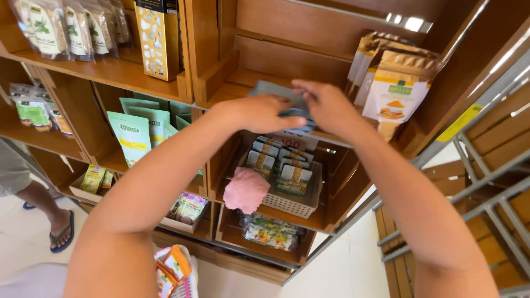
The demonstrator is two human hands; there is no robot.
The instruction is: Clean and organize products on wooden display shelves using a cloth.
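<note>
Both hands are reaching up to a wooden shelf point(165, 83), and between them they are gripping a flat grey-blue packet point(279, 94) that is lying at the front edge of the upper middle compartment. The left hand point(265, 113) is closing over the packet's near left side with curled fingers, while the right hand point(326, 105) is pinching its right end, the two hands almost touching. Just right of them, gold and white pouches point(395, 91) with a shiny, crinkled foil look are standing upright against the compartment wall. Below the hands, a white plastic basket point(295, 207) with a perforated wall is sitting in the next compartment and is holding rows of small flat sachets point(276, 163), grey with pale labels. A soft pink cloth point(245, 190) is hanging over the basket's left rim. Lower still, a compartment is holding clear bags of mixed colourful bits point(270, 232). To the left, smooth teal pouches point(132, 135) are standing in a row, and a shallow cardboard tray point(182, 223) beneath them is carrying small green packets. On the top left shelf, clear bags with green labels point(61, 27) are leaning beside a tall yellow box point(157, 38). At the far left, another person's sandalled foot point(61, 232) is standing on the pale tiled floor point(22, 232).
</note>
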